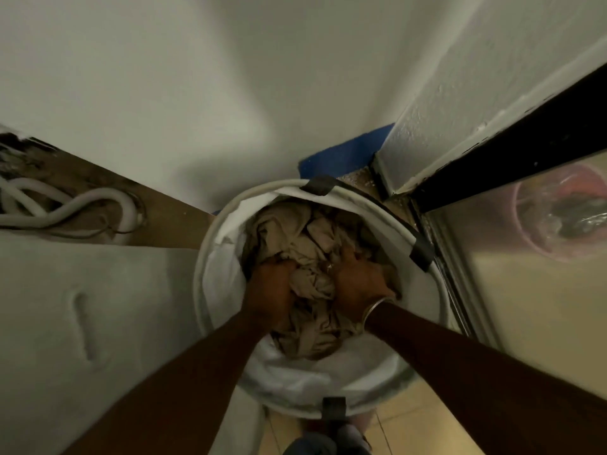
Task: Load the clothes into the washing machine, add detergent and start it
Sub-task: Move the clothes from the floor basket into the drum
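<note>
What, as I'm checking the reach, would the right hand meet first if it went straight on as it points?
More of the beige clothes: the right hand digs into them inside the white laundry hamper. Beyond the cloth probably lies the hamper's lining, but depth is unclear.

Coiled white hose (82,205), blue wall patch (341,156), pink bucket (558,211) behind glass (525,307)

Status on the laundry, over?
Left hand and right hand gripping clothes. Clothes in hamper, none loaded yet. Nothing in the way.
</note>
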Demonstrator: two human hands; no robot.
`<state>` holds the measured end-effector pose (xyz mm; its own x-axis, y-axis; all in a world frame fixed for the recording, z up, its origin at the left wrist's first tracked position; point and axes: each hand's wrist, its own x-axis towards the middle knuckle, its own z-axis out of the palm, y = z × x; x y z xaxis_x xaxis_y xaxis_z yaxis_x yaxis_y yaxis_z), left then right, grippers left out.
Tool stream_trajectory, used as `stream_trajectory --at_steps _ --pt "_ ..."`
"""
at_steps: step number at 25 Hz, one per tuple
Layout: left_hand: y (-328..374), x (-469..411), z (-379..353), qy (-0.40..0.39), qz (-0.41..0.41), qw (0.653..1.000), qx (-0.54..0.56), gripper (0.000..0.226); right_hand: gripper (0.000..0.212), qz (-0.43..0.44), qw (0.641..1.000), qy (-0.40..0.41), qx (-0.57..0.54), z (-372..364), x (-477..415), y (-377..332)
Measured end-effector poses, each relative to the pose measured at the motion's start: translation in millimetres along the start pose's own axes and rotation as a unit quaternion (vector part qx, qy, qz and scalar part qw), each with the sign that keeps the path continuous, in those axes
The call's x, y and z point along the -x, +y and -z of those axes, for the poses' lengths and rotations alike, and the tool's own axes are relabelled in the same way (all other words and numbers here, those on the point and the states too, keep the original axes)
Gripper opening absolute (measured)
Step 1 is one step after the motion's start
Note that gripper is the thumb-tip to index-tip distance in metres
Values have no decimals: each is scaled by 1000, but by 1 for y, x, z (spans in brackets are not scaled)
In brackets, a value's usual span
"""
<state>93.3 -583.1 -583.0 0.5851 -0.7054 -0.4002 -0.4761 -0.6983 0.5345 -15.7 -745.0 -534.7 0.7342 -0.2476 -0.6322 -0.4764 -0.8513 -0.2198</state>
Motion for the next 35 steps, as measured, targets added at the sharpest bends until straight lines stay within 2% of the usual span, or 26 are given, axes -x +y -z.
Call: stream_trajectory --at_steps 2,6,8,11,14,19,21,23,29,32,35 --pt "25 28 38 34 -40 999 13 31 56 3 1000 6 -19 40 38 -16" --pt "79 78 128 71 -21 995 69 46 61 16 996 50 -65 117 111 -44" --pt "104 101 169 78 -25 993 90 45 63 26 993 76 -89 152 141 -55" --pt "149 139 242 106 -52 990 73 38 67 44 989 106 -98 216 199 -74" --pt "182 167 303 122 -71 989 50 35 72 72 976 181 -100 267 245 -90" --pt "241 217 389 178 -80 980 46 28 57 82 961 244 -101 336 308 -119" --pt "257 244 418 214 -93 971 44 21 59 85 955 269 -96 355 333 -133" --pt "269 272 442 241 -104 964 38 16 59 96 943 302 -99 370 362 -147" --pt "319 391 511 335 -116 935 20 12 35 143 893 413 -108 411 480 -202" --pt "338 462 552 369 -128 920 5 12 36 177 861 463 -115 430 542 -242" --pt "343 526 587 398 -102 911 4 12 39 196 846 484 -112 445 589 -288"
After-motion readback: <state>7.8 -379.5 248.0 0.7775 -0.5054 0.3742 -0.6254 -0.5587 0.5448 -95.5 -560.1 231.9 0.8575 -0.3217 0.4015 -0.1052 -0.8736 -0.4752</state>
